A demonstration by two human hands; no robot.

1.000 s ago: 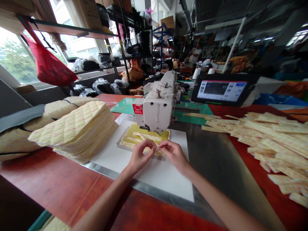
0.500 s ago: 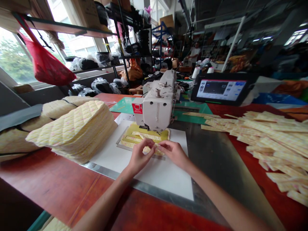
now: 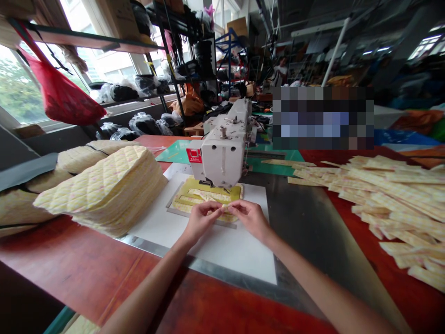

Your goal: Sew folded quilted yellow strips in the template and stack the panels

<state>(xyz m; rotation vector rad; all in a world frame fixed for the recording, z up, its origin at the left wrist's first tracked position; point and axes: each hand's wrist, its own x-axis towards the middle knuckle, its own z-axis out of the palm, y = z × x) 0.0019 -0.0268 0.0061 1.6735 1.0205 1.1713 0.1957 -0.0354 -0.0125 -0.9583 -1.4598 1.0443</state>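
Note:
My left hand and my right hand meet just in front of the sewing machine. Both pinch the near end of a pale yellow fabric strip between thumb and fingertips. The strip runs back from the fingers over an olive-yellow slotted plate beneath the machine head. Under this plate, a pale yellow quilted fabric piece shows at the edges and through the slots. A white sheet spreads beneath them. My fingers partly cover the strip's end.
To the left stands a thick stack of quilted yellow pieces. A loose heap of yellow fabric strips covers the right side of the red table. A red bag hangs at the left. Far back, a person is visible.
Both hands keep their pinch and have barely moved, with the fingertips slightly closer to the plate. The whole view has shifted a little. The screen at the right is now blurred out.

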